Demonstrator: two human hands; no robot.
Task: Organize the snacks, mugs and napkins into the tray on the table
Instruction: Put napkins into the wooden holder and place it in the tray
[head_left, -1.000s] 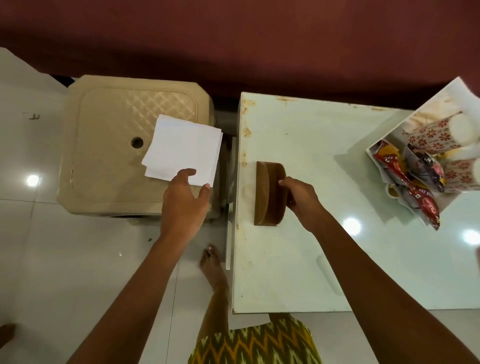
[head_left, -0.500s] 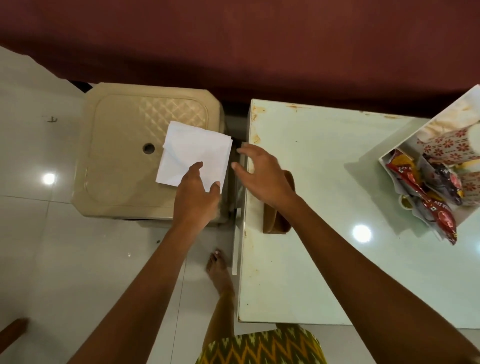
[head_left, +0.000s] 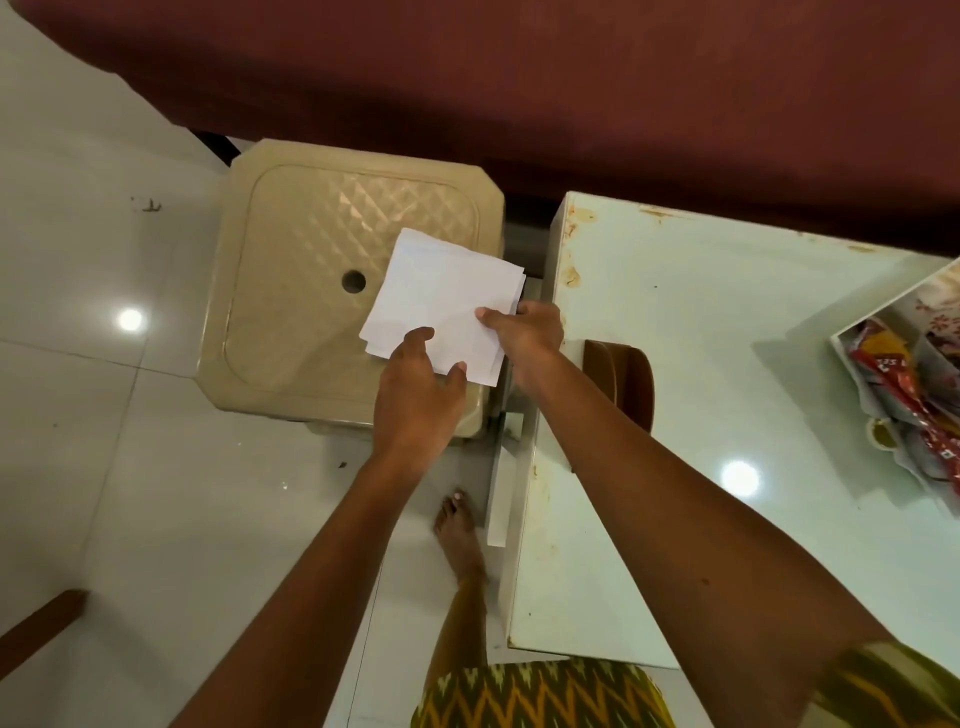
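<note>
Because the napkins (head_left: 441, 296) appear light, limp and slip-prone, the left hand (head_left: 415, 395) and right hand (head_left: 524, 338) each pinch one stack edge.

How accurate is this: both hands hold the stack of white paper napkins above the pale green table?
Not quite. The head view shows the left hand and right hand holding the stack of white paper napkins above the beige plastic stool, beside the pale green table, not above it.
</note>
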